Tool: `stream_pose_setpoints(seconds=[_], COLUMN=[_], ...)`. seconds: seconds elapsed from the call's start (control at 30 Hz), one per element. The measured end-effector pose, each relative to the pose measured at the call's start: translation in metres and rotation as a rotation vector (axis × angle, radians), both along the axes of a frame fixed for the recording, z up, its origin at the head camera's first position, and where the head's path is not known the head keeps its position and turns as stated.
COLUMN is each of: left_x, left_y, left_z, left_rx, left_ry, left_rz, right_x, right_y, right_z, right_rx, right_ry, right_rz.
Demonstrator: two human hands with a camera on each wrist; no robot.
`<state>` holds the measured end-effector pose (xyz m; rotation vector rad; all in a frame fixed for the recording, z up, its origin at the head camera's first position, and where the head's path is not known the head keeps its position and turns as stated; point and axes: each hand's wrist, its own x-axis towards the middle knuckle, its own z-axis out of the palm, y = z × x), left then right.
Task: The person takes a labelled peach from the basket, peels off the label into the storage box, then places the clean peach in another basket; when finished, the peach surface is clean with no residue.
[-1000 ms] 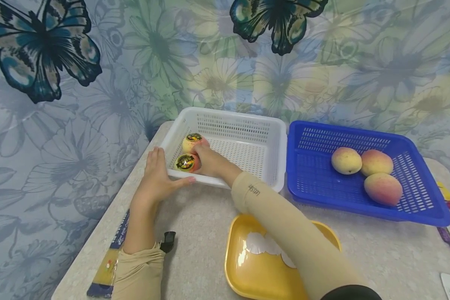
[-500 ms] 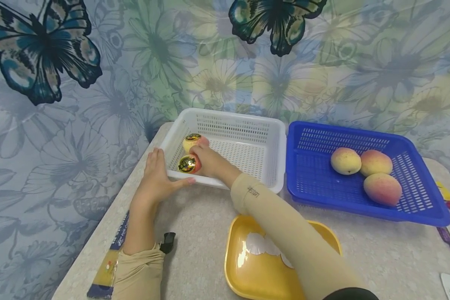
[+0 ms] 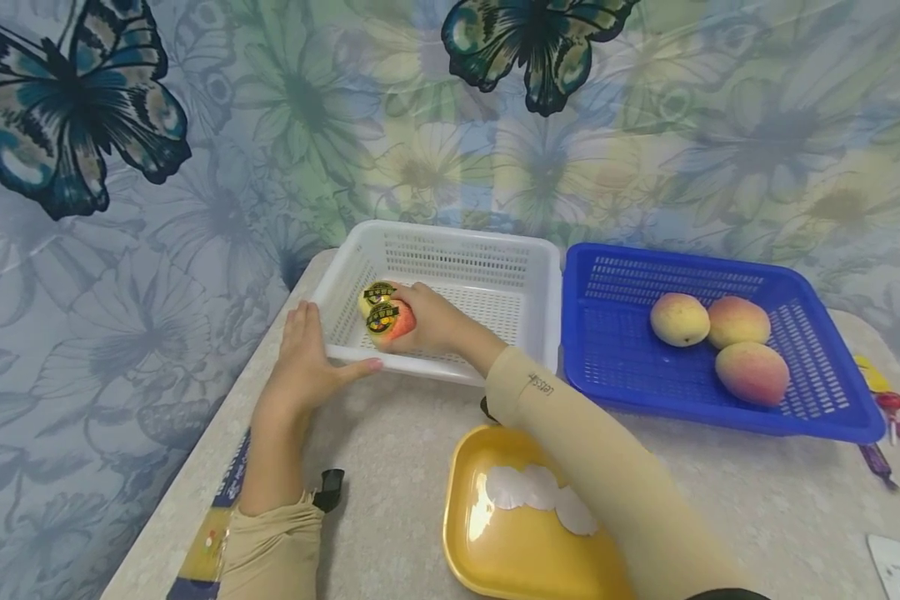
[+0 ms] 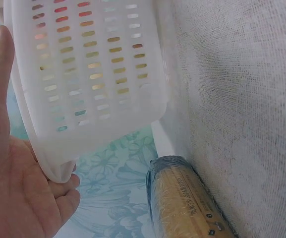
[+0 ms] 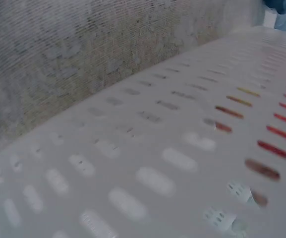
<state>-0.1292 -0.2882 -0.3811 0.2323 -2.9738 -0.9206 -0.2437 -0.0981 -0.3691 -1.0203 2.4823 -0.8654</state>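
Floral wall covering behind table. Left hand, fingers straight, braces white basket's near-left corner, presumably steadying it; right hand grips nearer stickered fruit inside that corner.

Butterflies mark a flowered backdrop; lollipops lie at right; a packet at left.

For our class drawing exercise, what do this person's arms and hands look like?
The left hand and right hand are gloveless. The left sleeve is beige and wrinkled; the right sleeve, also beige, has small dark lettering near its end. A black piece shows beside the left wrist.
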Motion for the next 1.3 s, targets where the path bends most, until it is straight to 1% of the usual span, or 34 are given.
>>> stream_pose_setpoints(seconds=[0.1, 0.3, 0.4, 0.6, 0.7, 0.87, 0.97, 1.03, 1.1, 1.17, 1.23, 1.3], left_x=[0.001, 0.002, 0.001, 0.000, 0.000, 0.000, 0.002, 0.004, 0.008, 0.012, 0.017, 0.022], left_y=[0.000, 0.000, 0.000, 0.000, -0.001, 0.000, 0.005, 0.010, 0.020, 0.032, 0.048, 0.065], left_z=[0.000, 0.000, -0.001, -0.002, -0.002, 0.001, 0.008, 0.014, 0.021, 0.030, 0.039, 0.048], left_rx=[0.003, -0.005, 0.000, 0.005, -0.002, -0.026, -0.054, -0.058, -0.035, 0.020, 0.091, 0.148], left_ry=[-0.004, 0.008, 0.010, 0.039, 0.043, 0.001, 0.014, 0.055, 0.135, 0.262, 0.418, 0.576], left_rz=[0.002, 0.006, 0.007, 0.008, 0.009, 0.009, -0.023, -0.053, -0.089, -0.131, -0.182, -0.251], right_x=[0.001, 0.004, 0.007, 0.019, 0.026, 0.038, 0.045, 0.049, 0.052, 0.054, 0.056, 0.059], right_y=[0.009, 0.033, 0.048, 0.078, 0.092, 0.116, 0.128, 0.135, 0.141, 0.146, 0.151, 0.155], right_z=[0.006, 0.020, 0.029, 0.047, 0.054, 0.063, 0.066, 0.067, 0.067, 0.067, 0.066, 0.065], right_rx=[0.013, -0.050, -0.103, -0.280, -0.351, -0.412, -0.428, -0.434, -0.440, -0.442, -0.446, -0.443], right_ry=[-0.003, 0.012, 0.006, -0.086, -0.106, -0.074, -0.039, -0.015, 0.001, 0.010, 0.010, 0.008], right_rz=[-0.010, -0.021, -0.033, -0.037, -0.033, -0.033, -0.043, -0.050, -0.052, -0.053, -0.050, -0.053])
